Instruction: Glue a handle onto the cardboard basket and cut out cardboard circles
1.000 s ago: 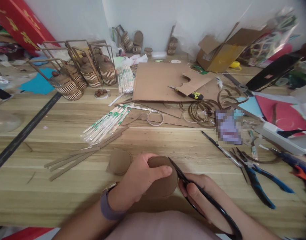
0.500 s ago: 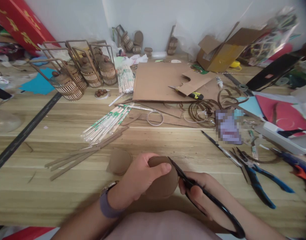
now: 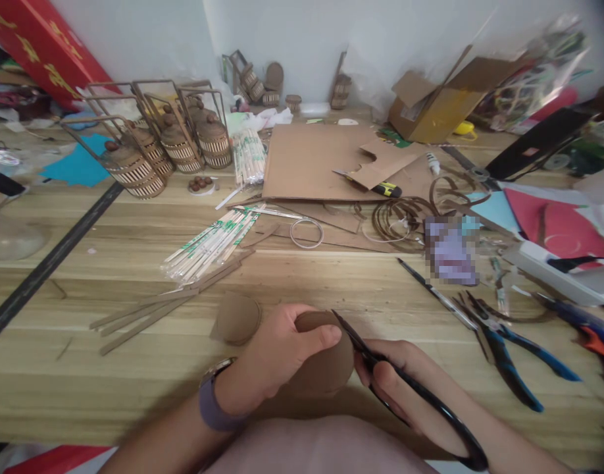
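In front of my body, my left hand (image 3: pixel 282 352) grips a roughly round brown cardboard piece (image 3: pixel 324 365), thumb on top and the other fingers largely hidden behind it. My right hand (image 3: pixel 398 378) is closed round the handles of black scissors (image 3: pixel 430 395). The scissor blades lie along the right edge of the cardboard piece, their tips near its upper right; I cannot tell how far apart the blades are. A second brown cardboard piece (image 3: pixel 237 319) with a curved outline lies on the wooden table just left of my left hand.
Cardboard strips (image 3: pixel 149 313) and packaged chopsticks (image 3: pixel 213 243) lie on the left. Pliers (image 3: pixel 509 355) and a pen-like tool (image 3: pixel 435 293) lie on the right. Behind are a cardboard sheet (image 3: pixel 306 161), a utility knife (image 3: pixel 385 189) and several small lidded baskets (image 3: pixel 134 172) with tall handles.
The hands, cardboard piece and scissors have barely moved; the piece is turned very slightly and the scissors sit a touch lower. Everything on the table stays in place.
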